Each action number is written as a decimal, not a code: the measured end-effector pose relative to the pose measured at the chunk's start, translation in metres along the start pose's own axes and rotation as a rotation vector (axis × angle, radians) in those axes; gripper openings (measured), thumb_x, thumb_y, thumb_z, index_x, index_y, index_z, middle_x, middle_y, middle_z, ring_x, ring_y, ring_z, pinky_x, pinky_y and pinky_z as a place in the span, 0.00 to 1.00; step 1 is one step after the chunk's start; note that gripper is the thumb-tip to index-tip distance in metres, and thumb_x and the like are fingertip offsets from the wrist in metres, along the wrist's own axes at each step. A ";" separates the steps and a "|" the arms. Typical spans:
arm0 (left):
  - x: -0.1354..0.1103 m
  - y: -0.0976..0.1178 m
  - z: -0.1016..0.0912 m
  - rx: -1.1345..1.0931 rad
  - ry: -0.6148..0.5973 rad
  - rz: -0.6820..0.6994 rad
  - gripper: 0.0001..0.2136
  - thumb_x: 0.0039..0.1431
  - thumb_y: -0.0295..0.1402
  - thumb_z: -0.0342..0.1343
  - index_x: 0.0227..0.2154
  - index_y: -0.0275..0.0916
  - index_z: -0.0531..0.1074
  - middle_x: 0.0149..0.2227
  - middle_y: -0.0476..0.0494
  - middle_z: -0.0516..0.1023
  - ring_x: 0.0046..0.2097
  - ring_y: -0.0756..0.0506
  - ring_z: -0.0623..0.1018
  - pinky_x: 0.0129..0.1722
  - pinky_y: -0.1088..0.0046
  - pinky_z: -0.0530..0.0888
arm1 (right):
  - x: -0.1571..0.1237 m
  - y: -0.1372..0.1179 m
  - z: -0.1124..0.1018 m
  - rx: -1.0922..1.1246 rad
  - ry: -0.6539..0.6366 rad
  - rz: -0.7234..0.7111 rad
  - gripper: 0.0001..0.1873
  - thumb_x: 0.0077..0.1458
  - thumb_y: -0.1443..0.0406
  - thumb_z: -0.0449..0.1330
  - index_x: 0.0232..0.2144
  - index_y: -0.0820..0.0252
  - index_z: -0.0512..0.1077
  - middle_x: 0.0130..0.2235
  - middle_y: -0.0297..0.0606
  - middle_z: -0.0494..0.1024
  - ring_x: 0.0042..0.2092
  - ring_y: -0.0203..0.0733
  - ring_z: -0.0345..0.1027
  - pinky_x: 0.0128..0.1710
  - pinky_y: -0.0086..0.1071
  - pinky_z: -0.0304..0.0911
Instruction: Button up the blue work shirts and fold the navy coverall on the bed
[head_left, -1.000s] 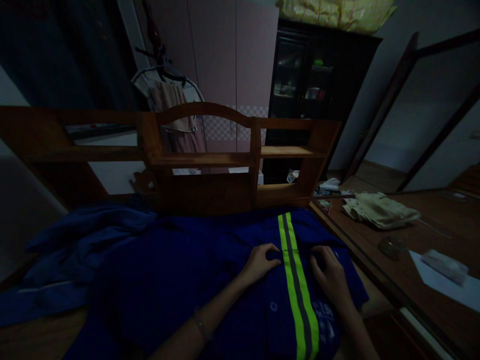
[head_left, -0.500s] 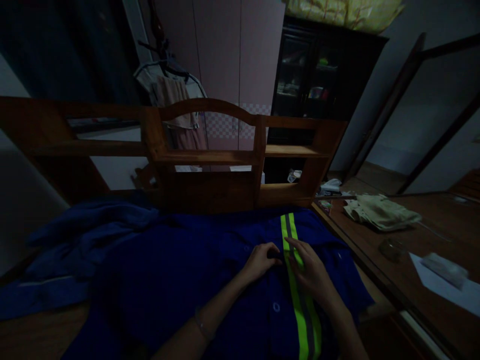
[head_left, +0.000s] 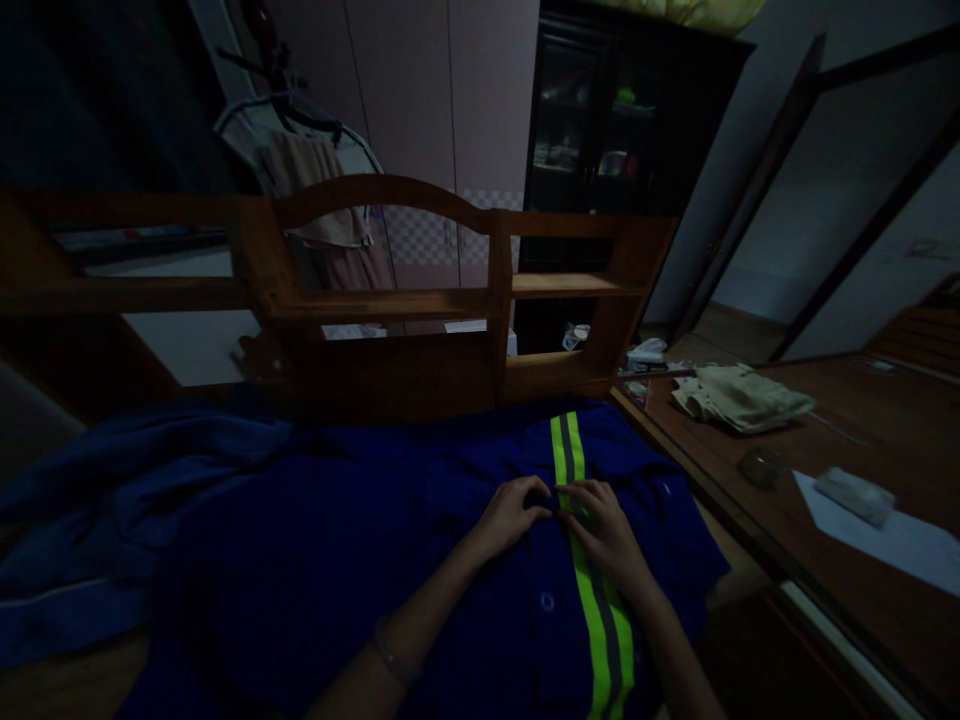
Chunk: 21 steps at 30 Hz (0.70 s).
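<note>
We have the jacket (head_left: 360, 540) spread before the headboard (head_left: 405, 305). Our left hand (head_left: 517, 515) pinches cloth at its front edge; our right hand (head_left: 604, 525), thumb and fingertips bent together, meets it from across the strip (head_left: 609, 630), though we cannot tell whether it grips. The strip runs lengthwise away from us, the pinched spot between both hands, equally near each.

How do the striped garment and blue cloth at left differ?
The striped garment is deep blue with a yellow-green stripe; the blue cloth is duller, with a pale line. Garment spread fairly flat; cloth crumpled. Left hand and right hand are at the garment, neither at the cloth. Both are blue fabric.
</note>
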<state>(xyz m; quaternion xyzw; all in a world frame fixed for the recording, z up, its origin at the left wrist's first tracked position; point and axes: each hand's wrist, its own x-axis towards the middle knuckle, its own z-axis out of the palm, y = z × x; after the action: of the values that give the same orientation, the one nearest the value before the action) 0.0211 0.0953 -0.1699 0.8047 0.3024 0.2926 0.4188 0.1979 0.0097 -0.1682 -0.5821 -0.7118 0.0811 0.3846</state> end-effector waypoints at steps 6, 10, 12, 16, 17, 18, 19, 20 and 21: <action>-0.001 0.001 0.002 0.012 0.031 0.041 0.06 0.54 0.31 0.57 0.36 0.40 0.72 0.39 0.48 0.76 0.43 0.47 0.74 0.44 0.74 0.68 | -0.001 0.001 0.004 -0.088 0.046 0.005 0.12 0.61 0.65 0.54 0.46 0.48 0.70 0.41 0.40 0.69 0.46 0.48 0.62 0.44 0.42 0.61; -0.002 0.001 0.004 0.029 0.030 0.098 0.05 0.55 0.31 0.57 0.36 0.40 0.71 0.38 0.48 0.75 0.43 0.47 0.73 0.44 0.74 0.67 | -0.001 0.003 0.006 -0.102 0.058 -0.008 0.07 0.61 0.66 0.54 0.40 0.52 0.71 0.39 0.39 0.69 0.44 0.47 0.61 0.42 0.41 0.60; -0.002 0.001 0.005 0.068 0.033 0.118 0.04 0.56 0.30 0.56 0.35 0.40 0.71 0.38 0.48 0.74 0.43 0.47 0.73 0.44 0.73 0.67 | 0.000 0.006 0.007 -0.116 0.061 -0.015 0.04 0.59 0.66 0.56 0.37 0.54 0.71 0.38 0.39 0.70 0.43 0.47 0.61 0.41 0.40 0.58; -0.002 0.002 0.006 0.176 0.030 0.158 0.03 0.58 0.29 0.54 0.35 0.40 0.69 0.38 0.48 0.74 0.43 0.46 0.72 0.45 0.71 0.66 | -0.001 0.008 0.008 -0.145 0.043 0.004 0.02 0.57 0.68 0.58 0.35 0.56 0.70 0.35 0.37 0.70 0.40 0.45 0.61 0.39 0.38 0.56; -0.003 0.003 0.006 0.193 0.028 0.168 0.03 0.58 0.29 0.54 0.35 0.40 0.69 0.38 0.48 0.74 0.43 0.46 0.72 0.45 0.71 0.66 | -0.001 0.008 0.008 -0.148 0.036 0.012 0.02 0.58 0.68 0.58 0.35 0.56 0.69 0.34 0.36 0.70 0.39 0.44 0.61 0.39 0.38 0.55; -0.003 0.003 0.006 0.206 0.028 0.175 0.03 0.58 0.29 0.54 0.35 0.40 0.69 0.38 0.48 0.74 0.43 0.46 0.72 0.45 0.71 0.66 | -0.002 0.008 0.008 -0.146 0.029 0.019 0.02 0.58 0.68 0.57 0.35 0.56 0.69 0.34 0.36 0.70 0.39 0.44 0.62 0.39 0.37 0.55; -0.003 0.004 0.006 0.215 0.029 0.178 0.03 0.58 0.30 0.55 0.35 0.40 0.69 0.38 0.48 0.74 0.43 0.46 0.72 0.44 0.70 0.66 | -0.002 0.007 0.008 -0.139 0.022 0.025 0.03 0.58 0.68 0.57 0.36 0.56 0.68 0.34 0.36 0.70 0.39 0.44 0.62 0.39 0.37 0.55; -0.003 0.004 0.007 0.221 0.035 0.176 0.03 0.58 0.30 0.56 0.36 0.40 0.69 0.38 0.48 0.74 0.42 0.46 0.72 0.44 0.70 0.66 | -0.002 0.006 0.008 -0.126 0.019 0.031 0.03 0.59 0.68 0.56 0.36 0.56 0.68 0.35 0.36 0.70 0.39 0.44 0.62 0.39 0.37 0.56; -0.004 0.004 0.007 0.224 0.043 0.169 0.04 0.57 0.31 0.56 0.36 0.40 0.69 0.38 0.48 0.75 0.42 0.45 0.72 0.44 0.70 0.66 | -0.002 0.005 0.008 -0.109 0.020 0.039 0.03 0.59 0.68 0.56 0.36 0.56 0.68 0.35 0.36 0.70 0.40 0.44 0.62 0.39 0.36 0.56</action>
<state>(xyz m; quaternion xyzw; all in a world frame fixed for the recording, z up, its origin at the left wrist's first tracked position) 0.0250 0.0872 -0.1706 0.8627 0.2730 0.3084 0.2935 0.1968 0.0123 -0.1781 -0.6167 -0.6998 0.0440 0.3579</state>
